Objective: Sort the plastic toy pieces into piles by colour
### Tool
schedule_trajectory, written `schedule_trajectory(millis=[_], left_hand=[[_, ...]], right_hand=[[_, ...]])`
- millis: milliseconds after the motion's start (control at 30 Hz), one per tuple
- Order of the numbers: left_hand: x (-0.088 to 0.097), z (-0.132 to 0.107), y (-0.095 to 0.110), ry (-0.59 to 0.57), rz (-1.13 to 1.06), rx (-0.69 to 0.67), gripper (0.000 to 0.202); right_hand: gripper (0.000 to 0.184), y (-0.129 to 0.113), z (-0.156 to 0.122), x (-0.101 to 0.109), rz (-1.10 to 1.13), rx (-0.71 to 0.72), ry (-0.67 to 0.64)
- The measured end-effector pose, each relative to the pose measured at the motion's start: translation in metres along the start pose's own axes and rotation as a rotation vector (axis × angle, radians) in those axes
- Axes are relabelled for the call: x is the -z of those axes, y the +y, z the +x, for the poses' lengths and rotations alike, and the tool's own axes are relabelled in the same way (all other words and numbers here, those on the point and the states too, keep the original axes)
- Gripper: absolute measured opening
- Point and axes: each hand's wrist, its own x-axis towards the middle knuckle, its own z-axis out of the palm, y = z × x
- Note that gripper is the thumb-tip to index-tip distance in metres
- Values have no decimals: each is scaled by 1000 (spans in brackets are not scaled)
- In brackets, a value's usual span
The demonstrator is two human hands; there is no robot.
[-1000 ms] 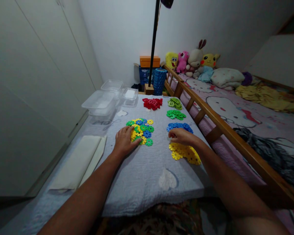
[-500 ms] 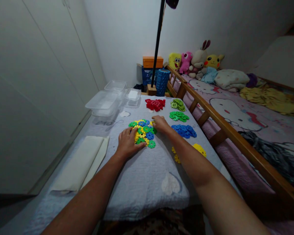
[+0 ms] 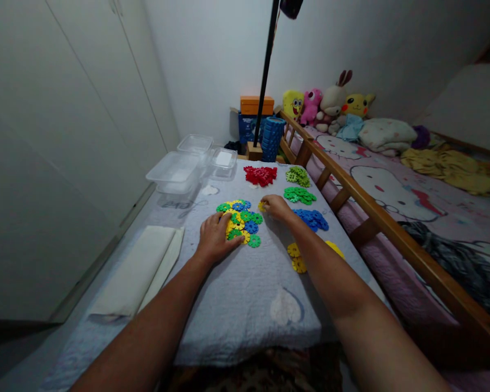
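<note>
A mixed pile of flat plastic flower pieces (image 3: 242, 220) in yellow, green and blue lies on a grey quilted cloth (image 3: 245, 288). My left hand (image 3: 215, 238) rests flat on the pile's near left edge, fingers spread. At the pile's right edge my right hand (image 3: 276, 206) pinches a yellow flower piece (image 3: 262, 206). Sorted piles lie to the right: red (image 3: 260, 175), light green (image 3: 296, 174), green (image 3: 298, 194), blue (image 3: 312, 219). The yellow pile (image 3: 297, 258) is partly hidden by my right forearm.
Clear plastic containers (image 3: 177, 171) stand at the back left of the cloth. A folded white cloth (image 3: 141, 272) lies at the left. A wooden bed rail (image 3: 371, 218) runs along the right, with plush toys (image 3: 326, 103) behind. A black pole (image 3: 265, 76) rises at the back.
My right hand moved from the yellow pile across to the mixed pile and pinched a yellow piece there. My left hand stayed on the mixed pile.
</note>
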Motion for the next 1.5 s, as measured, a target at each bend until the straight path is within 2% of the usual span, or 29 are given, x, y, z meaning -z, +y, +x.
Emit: schedule_trajectory(millis=[167,233,367,500,633,733,867,967,1133,1300,1433,1500], left_hand=[[2,0,2,8,-17,-10,69],[1,1,2,16,-20,-8,65],[1,1,1,43,-26,-7,57],[4,0,4,39,-4,7,56],[6,-1,7,28,18,36,62],[5,-1,5,30,26,35,65],[3,-2,3,25,42,35,70],[4,-4,4,1,59,48,78],[7,-5,9,-42,82,52,87],[3,-5,9,-42,80,14,87],[-2,-4,7,-22,57,-17,84],[-3,-5,6,-11,41,-28,84]], right_hand=[[30,27,-37,30,196,-23,76],[25,40,-58,40,276,-53,66],[11,62,-104,53,409,-36,-65],[10,75,-145,59,423,-62,-164],[15,86,-172,60,440,-94,-225],[15,93,-183,58,450,-93,-281],[12,96,-186,54,357,-109,-285],[10,92,-185,54,217,-130,-225],[17,74,-178,58,66,-135,-121],[16,30,-151,49,119,-21,-24],[17,-14,-112,26,118,102,-46],[22,-30,-92,11,54,104,-16]])
